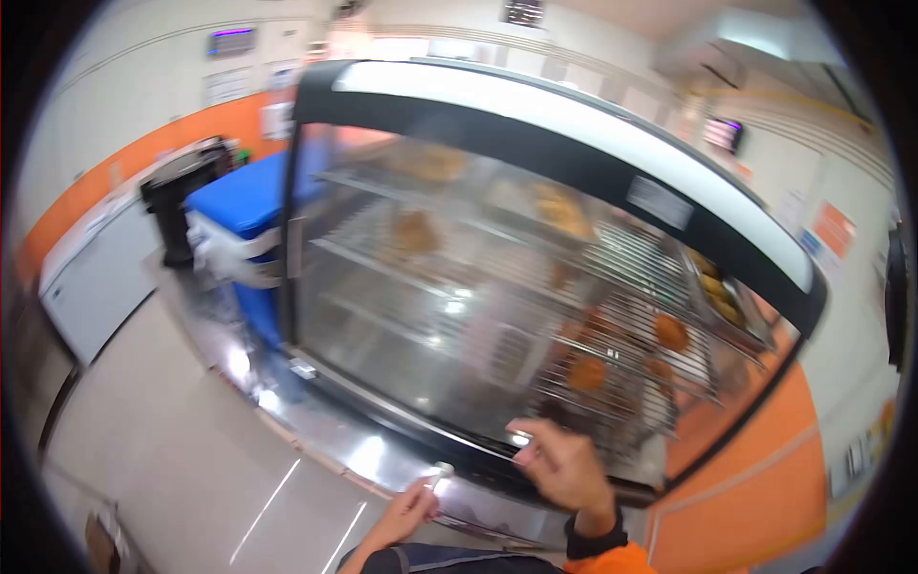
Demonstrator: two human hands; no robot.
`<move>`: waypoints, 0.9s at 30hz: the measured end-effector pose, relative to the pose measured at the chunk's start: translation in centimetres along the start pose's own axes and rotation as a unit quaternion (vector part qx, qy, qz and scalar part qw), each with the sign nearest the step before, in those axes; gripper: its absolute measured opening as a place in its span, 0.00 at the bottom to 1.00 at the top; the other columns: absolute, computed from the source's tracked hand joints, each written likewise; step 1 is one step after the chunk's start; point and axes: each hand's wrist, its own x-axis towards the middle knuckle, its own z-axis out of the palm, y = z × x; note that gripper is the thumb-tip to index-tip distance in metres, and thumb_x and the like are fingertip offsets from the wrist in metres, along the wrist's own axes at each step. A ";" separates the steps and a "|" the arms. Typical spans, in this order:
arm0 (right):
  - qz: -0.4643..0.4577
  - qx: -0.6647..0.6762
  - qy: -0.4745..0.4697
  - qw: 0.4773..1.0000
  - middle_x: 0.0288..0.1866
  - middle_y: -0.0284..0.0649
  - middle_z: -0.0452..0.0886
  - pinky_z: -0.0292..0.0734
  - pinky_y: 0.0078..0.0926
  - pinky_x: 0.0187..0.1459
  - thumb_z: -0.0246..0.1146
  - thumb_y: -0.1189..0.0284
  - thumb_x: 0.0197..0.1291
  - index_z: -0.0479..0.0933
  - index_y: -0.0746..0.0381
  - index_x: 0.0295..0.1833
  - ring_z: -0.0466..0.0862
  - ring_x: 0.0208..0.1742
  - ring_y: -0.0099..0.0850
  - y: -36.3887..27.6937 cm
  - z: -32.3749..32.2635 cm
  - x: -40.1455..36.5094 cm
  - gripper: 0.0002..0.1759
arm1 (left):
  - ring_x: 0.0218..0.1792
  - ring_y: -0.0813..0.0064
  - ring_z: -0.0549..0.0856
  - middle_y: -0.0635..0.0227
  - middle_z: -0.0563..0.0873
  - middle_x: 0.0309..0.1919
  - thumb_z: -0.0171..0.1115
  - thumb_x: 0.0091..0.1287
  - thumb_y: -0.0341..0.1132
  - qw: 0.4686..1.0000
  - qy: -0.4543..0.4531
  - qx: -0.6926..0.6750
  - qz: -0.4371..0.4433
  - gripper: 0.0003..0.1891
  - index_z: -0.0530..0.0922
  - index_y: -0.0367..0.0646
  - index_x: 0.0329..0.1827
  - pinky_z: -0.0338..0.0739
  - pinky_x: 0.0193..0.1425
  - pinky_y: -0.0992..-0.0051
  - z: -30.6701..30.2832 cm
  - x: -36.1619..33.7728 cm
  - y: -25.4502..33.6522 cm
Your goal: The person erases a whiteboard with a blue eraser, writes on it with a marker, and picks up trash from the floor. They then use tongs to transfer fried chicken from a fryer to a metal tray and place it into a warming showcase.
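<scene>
A heated glass display case with a black frame fills the middle of the view, standing on a steel counter. My right hand is closed at the lower edge of its front glass, thumb and index finger around a small shiny piece. Lower and to the left, my left hand pinches a small, pale, shiny object, blurred, whose kind I cannot tell. Behind the glass, wire racks carry browned food pieces and a tray of yellowish food.
Left of the case stands a blue-lidded cooler box, with a black container beyond it. A white cabinet lines the left wall. Pale tiled floor spreads below the counter, and an orange panel stands at the right.
</scene>
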 end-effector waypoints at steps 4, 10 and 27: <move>0.009 -0.006 -0.214 0.977 0.18 0.43 0.76 0.71 0.35 0.24 0.57 0.50 0.60 0.76 0.61 0.32 0.79 0.21 0.41 0.5 16.5 2.6 0.23 | 0.33 0.70 0.83 0.59 0.83 0.31 0.51 0.71 0.45 0.980 0.113 0.159 -0.022 0.20 0.73 0.41 0.57 0.74 0.40 0.73 -5.8 -4.8 -0.2; 0.072 0.129 -0.261 0.954 0.12 0.43 0.64 0.58 0.28 0.19 0.59 0.59 0.62 0.78 0.68 0.27 0.60 0.18 0.20 -5.7 35.9 7.8 0.22 | 0.25 0.62 0.83 0.58 0.82 0.24 0.56 0.66 0.49 0.933 0.288 0.203 -0.072 0.18 0.78 0.44 0.50 0.75 0.32 0.70 -20.1 -12.3 -1.8; 0.126 0.442 -0.236 0.856 0.16 0.27 0.71 0.59 0.25 0.18 0.64 0.59 0.59 0.76 0.65 0.21 0.67 0.20 0.16 -30.8 78.5 32.6 0.21 | 0.30 0.56 0.85 0.52 0.81 0.25 0.66 0.58 0.42 0.822 0.490 0.285 -0.050 0.17 0.72 0.37 0.31 0.77 0.33 0.67 -67.9 -18.8 1.5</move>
